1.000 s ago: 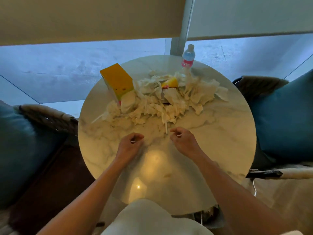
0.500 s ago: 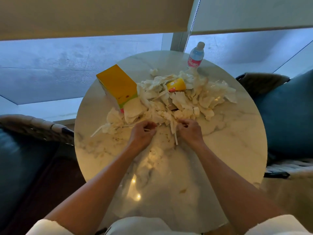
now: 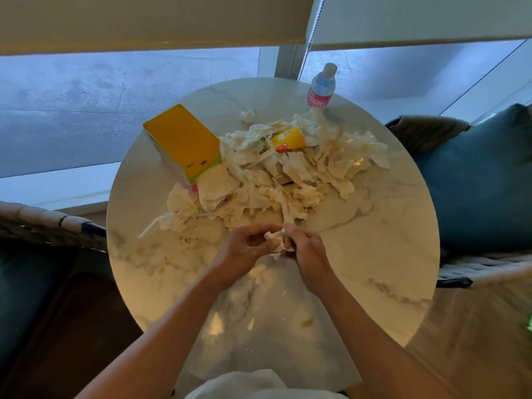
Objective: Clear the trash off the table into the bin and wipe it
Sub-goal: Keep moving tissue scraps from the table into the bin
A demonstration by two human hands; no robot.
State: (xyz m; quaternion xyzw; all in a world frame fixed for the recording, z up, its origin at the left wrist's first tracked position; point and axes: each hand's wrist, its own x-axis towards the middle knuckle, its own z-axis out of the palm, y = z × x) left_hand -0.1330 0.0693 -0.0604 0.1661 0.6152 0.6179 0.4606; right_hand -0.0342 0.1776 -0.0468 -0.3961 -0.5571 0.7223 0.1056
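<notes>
Teal cushions both sides – blinds half down.

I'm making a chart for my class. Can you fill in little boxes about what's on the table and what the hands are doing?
table: round marble top
mess: pile of crumpled tissues
in the pile: yellow cup on its side
beside the pile: yellow box
far edge: water bottle, upright
left hand: holds a tissue wad
right hand: holds the same wad
bin: not in view

Round marble-look table. Heaped crumpled tissues across far half; yellow box far left, yellow cup on side amid heap, water bottle far right, possibly crumbs near.
</notes>
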